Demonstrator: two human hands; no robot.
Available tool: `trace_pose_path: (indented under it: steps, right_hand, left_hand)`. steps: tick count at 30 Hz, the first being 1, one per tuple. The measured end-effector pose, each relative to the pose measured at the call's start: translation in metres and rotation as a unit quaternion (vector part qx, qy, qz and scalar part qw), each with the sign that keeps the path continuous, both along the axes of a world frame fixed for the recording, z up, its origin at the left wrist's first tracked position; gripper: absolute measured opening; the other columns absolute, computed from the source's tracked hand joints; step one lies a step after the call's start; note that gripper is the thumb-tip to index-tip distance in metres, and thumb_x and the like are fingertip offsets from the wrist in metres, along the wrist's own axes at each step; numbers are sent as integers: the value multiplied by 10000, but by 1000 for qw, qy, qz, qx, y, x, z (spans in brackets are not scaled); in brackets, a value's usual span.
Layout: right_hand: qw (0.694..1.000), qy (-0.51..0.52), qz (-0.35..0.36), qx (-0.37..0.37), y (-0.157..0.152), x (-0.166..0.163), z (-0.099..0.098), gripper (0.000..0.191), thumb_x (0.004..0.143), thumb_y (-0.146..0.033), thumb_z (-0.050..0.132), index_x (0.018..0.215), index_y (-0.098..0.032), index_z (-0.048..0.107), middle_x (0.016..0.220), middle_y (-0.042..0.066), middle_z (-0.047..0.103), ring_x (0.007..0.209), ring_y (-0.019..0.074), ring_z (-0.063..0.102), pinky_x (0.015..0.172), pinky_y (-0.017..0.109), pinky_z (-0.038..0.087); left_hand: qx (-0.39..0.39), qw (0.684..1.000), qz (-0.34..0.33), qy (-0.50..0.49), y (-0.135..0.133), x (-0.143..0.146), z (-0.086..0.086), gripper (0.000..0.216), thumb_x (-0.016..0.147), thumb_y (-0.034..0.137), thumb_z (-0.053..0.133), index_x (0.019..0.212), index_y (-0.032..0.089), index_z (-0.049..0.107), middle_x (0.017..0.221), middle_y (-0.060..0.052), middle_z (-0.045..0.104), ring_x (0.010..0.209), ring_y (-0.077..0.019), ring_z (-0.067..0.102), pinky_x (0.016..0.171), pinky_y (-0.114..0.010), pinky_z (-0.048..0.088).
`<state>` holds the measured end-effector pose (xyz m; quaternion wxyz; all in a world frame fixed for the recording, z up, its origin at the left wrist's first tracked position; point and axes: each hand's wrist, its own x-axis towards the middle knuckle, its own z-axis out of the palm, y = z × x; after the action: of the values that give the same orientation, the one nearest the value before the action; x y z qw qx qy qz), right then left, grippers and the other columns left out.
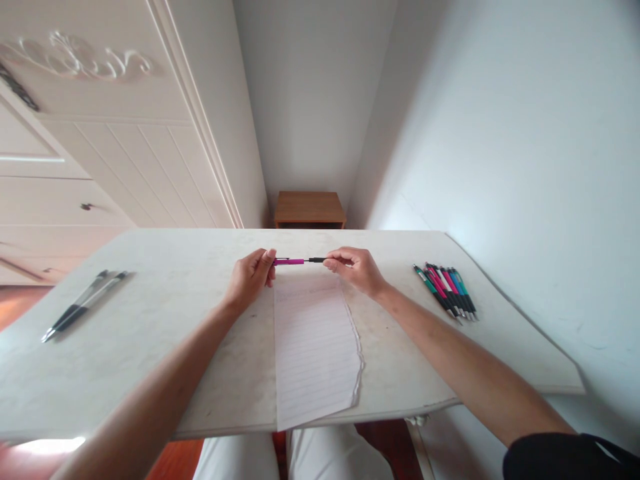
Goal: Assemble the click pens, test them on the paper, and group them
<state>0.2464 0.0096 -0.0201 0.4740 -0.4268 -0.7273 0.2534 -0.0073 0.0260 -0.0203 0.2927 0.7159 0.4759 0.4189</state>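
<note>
A pink pen with a black grip (296, 261) is held level above the far end of a lined sheet of paper (313, 347). My left hand (253, 275) pinches its pink end, fingers closed. My right hand (356, 268) pinches its black end, fingers closed too. Both hands hover just over the white table (165, 320), near its middle.
Two grey-black pens (83, 305) lie side by side at the table's left. Several coloured pens (447, 289) lie in a row at the right. A white wardrobe (100, 133) stands to the left, a wall to the right, a small wooden stand (309, 209) beyond the table.
</note>
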Motion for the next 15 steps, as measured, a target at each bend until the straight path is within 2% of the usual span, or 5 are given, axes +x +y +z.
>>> trace_pose_path:
  steps: [15]
  right_hand:
    - [1000,19,-13,1,5,5,1,207,787,-392,731,838,-192,732,799,41,729,729,167,663,701,291,532]
  left_hand:
    - [-6,999,28,-33,3,-2,-1,467,955,517,428,625,201,524,475,11,547,438,-112,496,482,-224,392]
